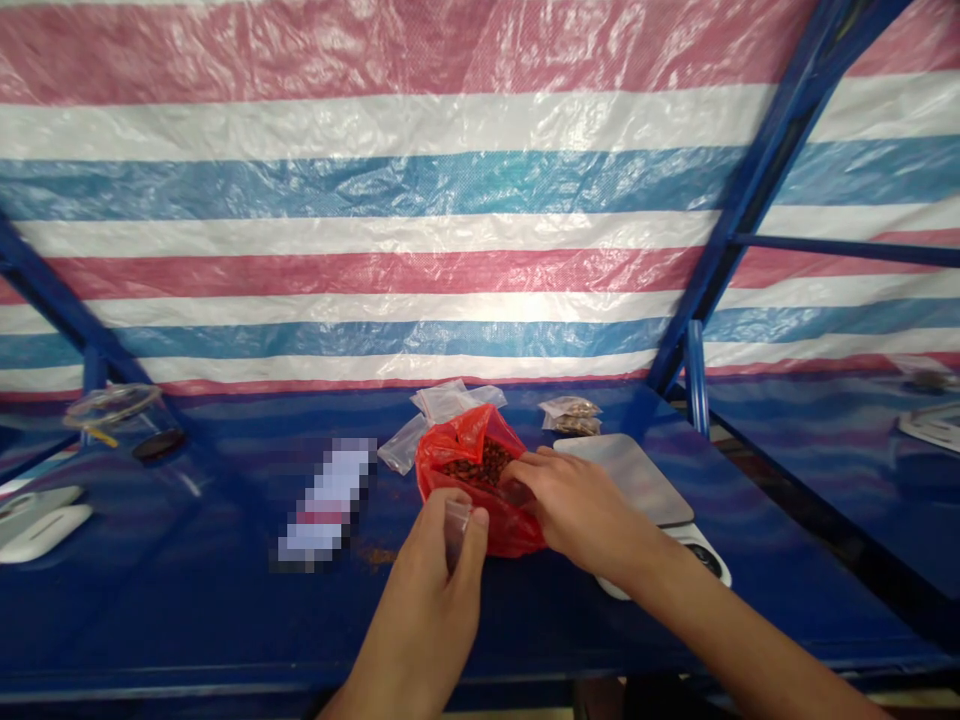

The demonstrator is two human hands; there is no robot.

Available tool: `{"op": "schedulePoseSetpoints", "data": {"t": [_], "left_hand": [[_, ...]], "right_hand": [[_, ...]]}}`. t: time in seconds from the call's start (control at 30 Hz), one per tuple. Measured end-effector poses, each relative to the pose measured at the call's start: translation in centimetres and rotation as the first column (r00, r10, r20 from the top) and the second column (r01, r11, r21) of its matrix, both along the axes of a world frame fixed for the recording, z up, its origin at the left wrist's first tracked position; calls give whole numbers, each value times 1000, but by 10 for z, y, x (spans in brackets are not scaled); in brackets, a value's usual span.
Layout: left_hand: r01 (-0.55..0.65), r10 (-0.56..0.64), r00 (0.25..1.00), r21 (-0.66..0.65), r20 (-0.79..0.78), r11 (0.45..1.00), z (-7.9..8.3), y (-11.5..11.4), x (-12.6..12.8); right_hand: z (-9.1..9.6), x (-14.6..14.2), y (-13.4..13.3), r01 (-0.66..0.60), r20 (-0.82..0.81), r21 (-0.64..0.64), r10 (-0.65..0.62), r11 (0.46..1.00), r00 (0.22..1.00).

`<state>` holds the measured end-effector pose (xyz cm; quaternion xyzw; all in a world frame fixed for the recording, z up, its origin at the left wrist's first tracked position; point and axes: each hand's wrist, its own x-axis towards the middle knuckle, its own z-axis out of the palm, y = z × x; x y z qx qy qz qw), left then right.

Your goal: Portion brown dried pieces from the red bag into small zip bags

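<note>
A red plastic bag (457, 450) full of dark brown beans stands open on the blue table (225, 610). My right hand (577, 505) reaches into its mouth, fingers curled among the beans. My left hand (442, 560) is just in front of the bag, pinching a small clear plastic pouch (456, 520) upright between thumb and fingers.
A flat digital scale (630, 475) lies right of the bag, under my right forearm. Empty clear pouches (442, 405) and two filled pouches (571, 415) lie behind the bag. A blurred white item (326, 500) lies left. Blue shelf posts (694, 385) and a striped tarp back the table.
</note>
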<state>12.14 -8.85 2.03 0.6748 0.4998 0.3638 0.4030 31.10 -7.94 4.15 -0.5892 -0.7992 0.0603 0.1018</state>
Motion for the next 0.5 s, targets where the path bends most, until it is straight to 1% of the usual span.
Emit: {"op": "schedulePoseSetpoints", "data": {"t": [0.07,0.1,0.17,0.23,0.4,0.5], "left_hand": [[-26,31,994,-45,109,999,0,3,0],[-43,52,989,-69,139,997,0,4,-1],[-90,105,983,-100,150,991,-2,5,-3],[-128,145,979,-121,140,984,-5,6,-6],[-140,175,972,-209,159,968,-5,11,-9],[-190,242,954,-270,175,944,-5,15,-10]], "right_hand": [[-3,-1,0,-26,-22,26,26,999,999],[-4,-2,0,-28,-33,38,29,999,999],[-5,-7,0,-10,-72,36,12,999,997],[-6,-12,0,30,-120,7,-29,1000,992],[-12,-21,4,125,-183,-36,-130,991,974],[-16,-23,8,162,-239,-61,-172,985,956]]}}
